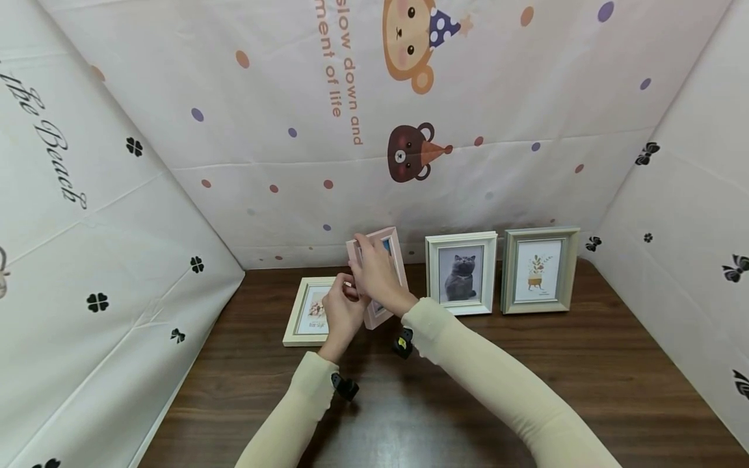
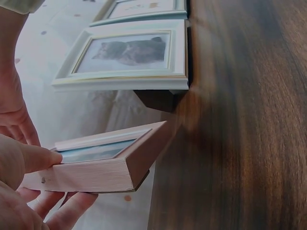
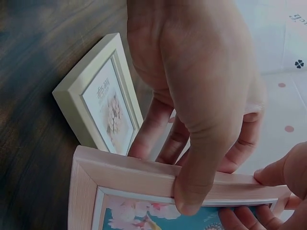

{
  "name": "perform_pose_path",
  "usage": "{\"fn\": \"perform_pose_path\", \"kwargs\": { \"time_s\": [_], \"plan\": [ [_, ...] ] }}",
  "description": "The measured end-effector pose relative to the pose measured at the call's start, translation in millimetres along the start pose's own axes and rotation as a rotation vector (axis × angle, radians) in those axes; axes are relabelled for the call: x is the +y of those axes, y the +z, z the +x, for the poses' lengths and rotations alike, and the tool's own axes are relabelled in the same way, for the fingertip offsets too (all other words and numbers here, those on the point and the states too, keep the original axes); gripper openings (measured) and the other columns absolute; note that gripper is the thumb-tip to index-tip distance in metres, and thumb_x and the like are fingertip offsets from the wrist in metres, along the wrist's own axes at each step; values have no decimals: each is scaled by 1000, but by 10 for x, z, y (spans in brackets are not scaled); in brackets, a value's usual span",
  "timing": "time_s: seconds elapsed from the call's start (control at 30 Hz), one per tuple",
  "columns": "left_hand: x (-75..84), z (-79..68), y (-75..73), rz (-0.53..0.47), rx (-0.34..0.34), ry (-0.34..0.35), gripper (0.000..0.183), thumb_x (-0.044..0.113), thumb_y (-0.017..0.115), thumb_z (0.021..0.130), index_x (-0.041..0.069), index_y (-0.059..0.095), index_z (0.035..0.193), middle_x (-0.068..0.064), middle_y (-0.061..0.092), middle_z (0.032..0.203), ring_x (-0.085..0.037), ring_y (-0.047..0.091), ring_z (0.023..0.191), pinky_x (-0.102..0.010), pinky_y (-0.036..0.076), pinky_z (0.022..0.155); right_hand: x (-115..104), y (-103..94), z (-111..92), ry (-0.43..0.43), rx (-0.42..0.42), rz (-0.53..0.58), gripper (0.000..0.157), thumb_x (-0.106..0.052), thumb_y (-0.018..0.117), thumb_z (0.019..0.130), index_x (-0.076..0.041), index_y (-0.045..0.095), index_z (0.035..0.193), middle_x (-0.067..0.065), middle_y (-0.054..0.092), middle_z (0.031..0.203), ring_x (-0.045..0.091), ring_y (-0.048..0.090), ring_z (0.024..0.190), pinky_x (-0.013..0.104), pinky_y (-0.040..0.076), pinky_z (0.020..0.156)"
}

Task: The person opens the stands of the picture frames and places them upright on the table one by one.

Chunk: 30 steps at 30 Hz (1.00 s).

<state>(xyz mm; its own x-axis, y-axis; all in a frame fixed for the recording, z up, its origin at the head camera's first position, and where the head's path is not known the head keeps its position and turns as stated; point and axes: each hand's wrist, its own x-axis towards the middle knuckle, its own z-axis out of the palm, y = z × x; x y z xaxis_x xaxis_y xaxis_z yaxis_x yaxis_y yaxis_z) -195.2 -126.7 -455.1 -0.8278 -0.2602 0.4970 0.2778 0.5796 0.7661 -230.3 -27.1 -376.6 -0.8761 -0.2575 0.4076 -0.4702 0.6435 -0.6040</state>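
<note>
Two hands hold one pink picture frame (image 2: 98, 175), which is to the left of the white cat-photo frame (image 1: 461, 273) and apart from it. The long axis of the pink picture frame is tilted, its top leaning away from the white cat-photo frame. The left hand (image 1: 344, 315) pinches the left side, thumb in front, fingers behind; the right hand (image 1: 379, 273), nearer the white cat-photo frame, grips the upper part. Farthest left of that landmark is the cream floral-print frame (image 1: 310, 318). Contact between the pink picture frame and the wooden tabletop (image 1: 468, 390) cannot be told.
</note>
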Motion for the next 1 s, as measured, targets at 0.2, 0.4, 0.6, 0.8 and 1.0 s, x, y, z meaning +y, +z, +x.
{"fn": "perform_pose_path", "kwargs": {
  "time_s": [0.2,0.4,0.6,0.8,1.0],
  "plan": [
    [13,-4,6,1,0,16,25,6,83,79,9,64,95,0,63,63,-15,63,57,-39,53,61,-32,-24,-13,16,-8,-2,54,-16,64,103,-7,45,153,24,54,136,34,64,95,46,55,78],
    [38,-18,-2,-11,3,26,25,7,83,78,9,65,96,-1,64,63,-18,65,58,-40,55,62,-48,-55,-13,14,-17,16,55,-13,64,103,-5,45,153,26,53,137,36,64,102,47,55,84],
    [75,-32,-25,-46,-26,66,28,8,84,79,8,66,100,-3,69,68,-23,69,62,-41,58,62,-32,-150,-12,-7,-17,42,55,-11,65,101,-4,47,152,26,56,133,36,63,100,46,54,81],
    [78,-53,-67,-88,-47,114,18,14,80,89,9,66,100,-2,70,72,-24,68,66,-33,55,64,15,-277,-33,-51,-38,68,54,-10,67,99,-4,50,150,23,59,133,33,63,103,45,53,82],
    [91,-63,-74,-123,0,217,13,20,68,101,7,67,98,-7,69,73,-23,63,62,-36,51,58,98,-410,-43,-101,-81,125,54,-8,66,98,-5,50,150,13,66,99,18,54,61,29,44,55]
  ]
}}
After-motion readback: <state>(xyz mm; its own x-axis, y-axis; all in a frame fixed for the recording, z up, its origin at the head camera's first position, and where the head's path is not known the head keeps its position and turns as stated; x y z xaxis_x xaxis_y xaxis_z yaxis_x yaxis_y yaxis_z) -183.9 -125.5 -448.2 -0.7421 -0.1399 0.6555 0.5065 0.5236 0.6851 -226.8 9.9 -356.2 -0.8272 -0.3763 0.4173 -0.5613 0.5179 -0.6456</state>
